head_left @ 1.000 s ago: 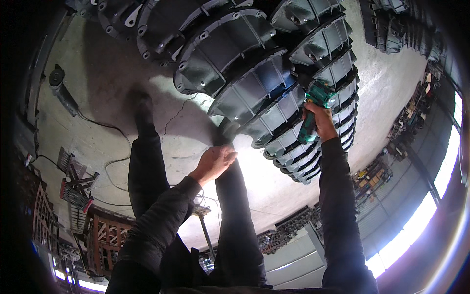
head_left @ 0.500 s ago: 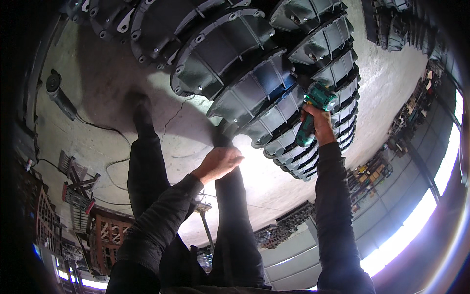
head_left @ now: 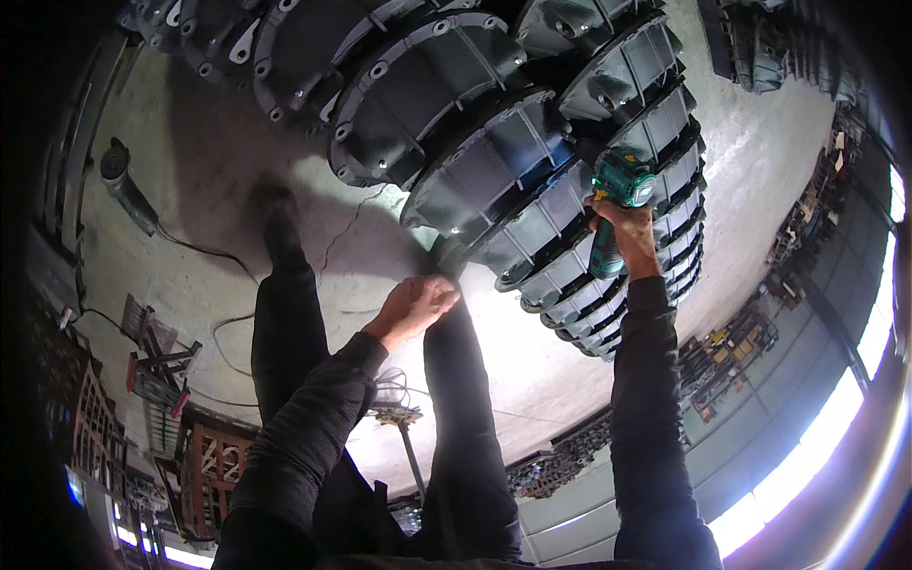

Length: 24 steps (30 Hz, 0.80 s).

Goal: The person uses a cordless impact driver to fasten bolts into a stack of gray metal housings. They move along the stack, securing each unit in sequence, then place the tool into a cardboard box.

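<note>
My right hand (head_left: 629, 231) is wrapped round the grip of a green and black cordless power driver (head_left: 624, 179). The driver is over the right side of a long row of nested, dark grey ribbed metal housings (head_left: 494, 166); its tip is hidden, so I cannot tell if it touches them. Lower left of the row, my left hand (head_left: 414, 306) is held up in front of my leg, apart from the housings. Its fingers are curled together, and whatever they may hold is hidden or too small to see.
A corded angle grinder (head_left: 127, 188) lies on the concrete floor (head_left: 356, 252) at the left, its black cable trailing towards my feet. Rusty metal frames (head_left: 211, 465) stand lower left. A metal stand (head_left: 399, 415) is behind my legs. Cluttered parts (head_left: 731, 351) line the right wall.
The view has shifted slightly. My left hand has moved a little to the left, its fingers still curled. The driver has moved slightly up along the row, still in my right hand.
</note>
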{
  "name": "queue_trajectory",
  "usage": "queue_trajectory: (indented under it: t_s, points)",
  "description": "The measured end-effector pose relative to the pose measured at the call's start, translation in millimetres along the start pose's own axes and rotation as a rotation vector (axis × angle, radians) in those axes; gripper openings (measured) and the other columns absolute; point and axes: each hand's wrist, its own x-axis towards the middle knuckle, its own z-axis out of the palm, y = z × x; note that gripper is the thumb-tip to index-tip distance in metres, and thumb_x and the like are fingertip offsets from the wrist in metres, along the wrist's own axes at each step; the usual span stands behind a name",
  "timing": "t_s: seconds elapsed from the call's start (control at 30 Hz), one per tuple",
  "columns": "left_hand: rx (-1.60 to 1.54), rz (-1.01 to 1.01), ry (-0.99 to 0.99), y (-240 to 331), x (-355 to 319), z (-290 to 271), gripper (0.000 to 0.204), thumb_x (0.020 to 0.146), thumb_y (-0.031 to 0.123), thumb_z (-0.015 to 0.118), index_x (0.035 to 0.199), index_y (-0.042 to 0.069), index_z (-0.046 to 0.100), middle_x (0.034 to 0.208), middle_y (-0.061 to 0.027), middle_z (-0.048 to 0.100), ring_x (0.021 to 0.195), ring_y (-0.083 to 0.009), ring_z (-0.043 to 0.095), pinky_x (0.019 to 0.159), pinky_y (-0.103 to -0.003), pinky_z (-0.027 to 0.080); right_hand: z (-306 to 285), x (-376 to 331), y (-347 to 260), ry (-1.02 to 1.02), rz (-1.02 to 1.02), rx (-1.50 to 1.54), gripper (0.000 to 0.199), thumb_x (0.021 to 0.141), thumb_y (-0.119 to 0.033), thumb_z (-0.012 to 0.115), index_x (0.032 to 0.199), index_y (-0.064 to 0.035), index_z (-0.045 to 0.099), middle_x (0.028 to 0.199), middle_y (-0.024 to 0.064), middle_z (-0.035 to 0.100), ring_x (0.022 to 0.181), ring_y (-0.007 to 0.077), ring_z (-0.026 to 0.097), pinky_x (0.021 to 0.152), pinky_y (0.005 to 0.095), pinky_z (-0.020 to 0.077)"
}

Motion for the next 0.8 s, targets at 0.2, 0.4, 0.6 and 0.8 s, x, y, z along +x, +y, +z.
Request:
queue_trajectory:
  t_s: [0.2,0.4,0.6,0.8]
  points:
    - [-0.017,-0.008,0.003,-10.4,-2.0,2.3,0.022,0.100,0.018,0.053,0.081,0.008,0.057,0.081,-0.0073,0.062,0.072,-0.0221,0.061,0.063,-0.035,0.044,-2.2,-5.4,-7.8,-0.011,0.010,0.050,0.029,0.081,-0.007,0.073,0.108,0.0028,0.069,0.094,0.0115,0.074,0.066,0.0199,0.067,0.062,0.0329,0.0568]
    - [0.045,0.025,0.149,-22.3,1.9,5.2,0.017,0.098,0.022,0.062,0.091,0.007,0.065,0.082,-0.0104,0.066,0.077,-0.0271,0.067,0.066,-0.035,0.050,16.5,-84.6,3.2,-0.029,-0.016,0.105,0.035,0.083,-0.007,0.075,0.115,0.0015,0.067,0.100,0.0141,0.074,0.068,0.0192,0.068,0.060,0.0324,0.0573]
    - [0.315,0.007,0.258,-22.4,0.7,-7.8,0.010,0.096,0.016,0.065,0.098,0.008,0.070,0.092,-0.0085,0.072,0.079,-0.0246,0.072,0.065,-0.034,0.055,104.4,-156.7,47.4,0.023,0.130,0.164,0.036,0.086,0.000,0.075,0.121,0.0002,0.065,0.100,0.0125,0.073,0.079,0.0177,0.071,0.064,0.0316,0.0622]
    - [0.072,0.062,0.463,-6.4,5.6,-17.5,0.015,0.096,0.015,0.064,0.093,0.001,0.068,0.084,-0.0107,0.071,0.067,-0.0221,0.069,0.058,-0.035,0.052,138.8,-160.8,57.5,-0.004,0.156,0.108,0.029,0.087,0.002,0.072,0.116,0.0036,0.066,0.098,0.0123,0.073,0.073,0.0174,0.070,0.063,0.0308,0.0611]
